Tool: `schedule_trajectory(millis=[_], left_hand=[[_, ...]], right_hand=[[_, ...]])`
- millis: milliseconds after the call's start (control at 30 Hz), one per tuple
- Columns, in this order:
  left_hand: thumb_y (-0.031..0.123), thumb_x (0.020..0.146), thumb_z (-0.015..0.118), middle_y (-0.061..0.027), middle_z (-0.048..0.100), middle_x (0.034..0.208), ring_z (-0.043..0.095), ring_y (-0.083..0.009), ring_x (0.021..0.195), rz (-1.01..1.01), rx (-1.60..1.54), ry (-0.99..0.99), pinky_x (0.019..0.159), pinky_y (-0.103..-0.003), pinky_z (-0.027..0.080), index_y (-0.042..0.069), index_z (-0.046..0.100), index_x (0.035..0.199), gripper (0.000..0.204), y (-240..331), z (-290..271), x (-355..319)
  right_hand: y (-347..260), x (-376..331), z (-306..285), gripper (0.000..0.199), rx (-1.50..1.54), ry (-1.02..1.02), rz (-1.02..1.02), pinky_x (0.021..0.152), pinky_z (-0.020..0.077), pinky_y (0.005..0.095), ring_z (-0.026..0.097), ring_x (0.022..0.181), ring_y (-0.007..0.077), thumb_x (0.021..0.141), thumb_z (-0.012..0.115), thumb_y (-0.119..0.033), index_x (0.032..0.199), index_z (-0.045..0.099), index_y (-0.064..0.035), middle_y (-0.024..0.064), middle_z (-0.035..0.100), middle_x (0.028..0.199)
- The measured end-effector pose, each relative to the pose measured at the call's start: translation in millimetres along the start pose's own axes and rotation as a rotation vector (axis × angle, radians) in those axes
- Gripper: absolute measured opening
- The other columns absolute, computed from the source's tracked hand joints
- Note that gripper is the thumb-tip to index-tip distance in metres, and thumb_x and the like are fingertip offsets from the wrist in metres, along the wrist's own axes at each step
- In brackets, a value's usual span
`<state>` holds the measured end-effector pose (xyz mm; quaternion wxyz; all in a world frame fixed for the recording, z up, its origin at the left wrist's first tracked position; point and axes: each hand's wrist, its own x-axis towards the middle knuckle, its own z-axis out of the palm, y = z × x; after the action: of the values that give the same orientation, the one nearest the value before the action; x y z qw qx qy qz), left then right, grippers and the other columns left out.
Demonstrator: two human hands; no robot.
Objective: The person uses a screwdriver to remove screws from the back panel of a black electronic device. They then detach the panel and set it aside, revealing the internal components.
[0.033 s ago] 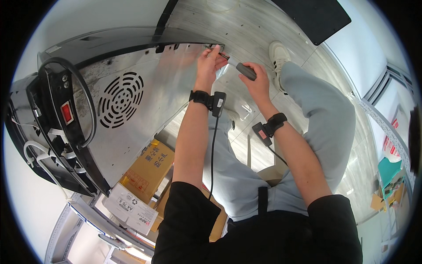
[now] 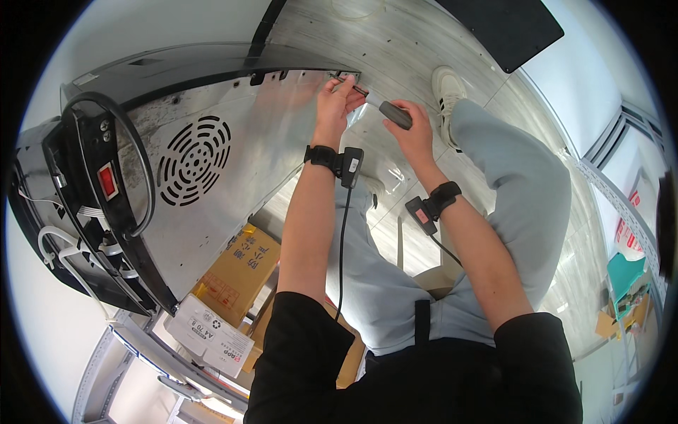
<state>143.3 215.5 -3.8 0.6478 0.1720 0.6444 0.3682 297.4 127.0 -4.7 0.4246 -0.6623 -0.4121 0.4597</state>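
Observation:
My right hand (image 2: 411,133) grips the grey handle of a screwdriver (image 2: 395,115). Its shaft points up and left to the far corner of a metal panel (image 2: 261,116) on a large black machine (image 2: 205,60). At that corner my left hand (image 2: 334,106) has its fingers closed around the thin dark front part of the shaft. The tip is close to the panel's edge, and whether it sits in a screw is too small to tell. Round vent slots (image 2: 195,161) are cut in the panel.
On the machine's left end are a red switch (image 2: 107,181) and a looped black cable (image 2: 145,155). Cardboard boxes (image 2: 240,272) and a white carton (image 2: 208,336) stand below it. A black panel (image 2: 505,32) lies at the far right. Small dark bits are scattered on the floor (image 2: 417,42).

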Motion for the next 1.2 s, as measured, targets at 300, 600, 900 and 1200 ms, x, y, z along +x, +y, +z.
schedule_trajectory(millis=[300,600,900,1200], left_hand=[[0.005,0.086,0.053,-0.0144,0.062,0.089,0.063,-0.0286,0.087,-0.035,-0.232,-0.114,0.074,-0.035,0.053,0.002,0.05,0.096,0.01,2.6,-3.7,1.0],[0.001,0.083,0.057,-0.0118,0.059,0.088,0.062,-0.0265,0.086,-0.031,-0.126,-0.046,0.076,-0.037,0.053,-0.003,0.048,0.102,0.021,-5.3,-11.1,9.0],[0.011,0.086,0.055,-0.0141,0.061,0.089,0.062,-0.0287,0.088,-0.066,-0.223,-0.054,0.078,-0.037,0.051,0.001,0.053,0.097,0.015,-4.9,-8.7,5.8],[0.014,0.088,0.052,-0.013,0.061,0.09,0.061,-0.0274,0.089,0.011,-0.484,0.11,0.081,-0.036,0.051,0.0,0.052,0.095,0.015,-6.6,-4.9,10.6]], right_hand=[[11.7,10.7,-9.7,0.035,0.777,-0.2,0.75,0.067,0.0475,0.0232,0.058,0.071,0.0128,0.084,0.061,-0.029,0.106,0.052,-0.0025,0.0065,0.056,0.096],[11.6,2.7,-0.1,0.03,0.742,-0.052,0.569,0.073,0.0476,0.025,0.057,0.082,0.014,0.082,0.063,-0.022,0.104,0.054,-0.0022,0.0064,0.056,0.097],[18.3,0.8,-12.9,0.031,0.847,-0.073,0.736,0.073,0.0484,0.025,0.057,0.083,0.0139,0.083,0.062,-0.023,0.103,0.055,-0.0004,0.0072,0.059,0.095],[5.0,3.2,-12.7,0.03,0.897,-0.071,0.726,0.072,0.0478,0.0248,0.057,0.084,0.0141,0.083,0.062,-0.023,0.103,0.056,-0.0019,0.0059,0.059,0.095]])
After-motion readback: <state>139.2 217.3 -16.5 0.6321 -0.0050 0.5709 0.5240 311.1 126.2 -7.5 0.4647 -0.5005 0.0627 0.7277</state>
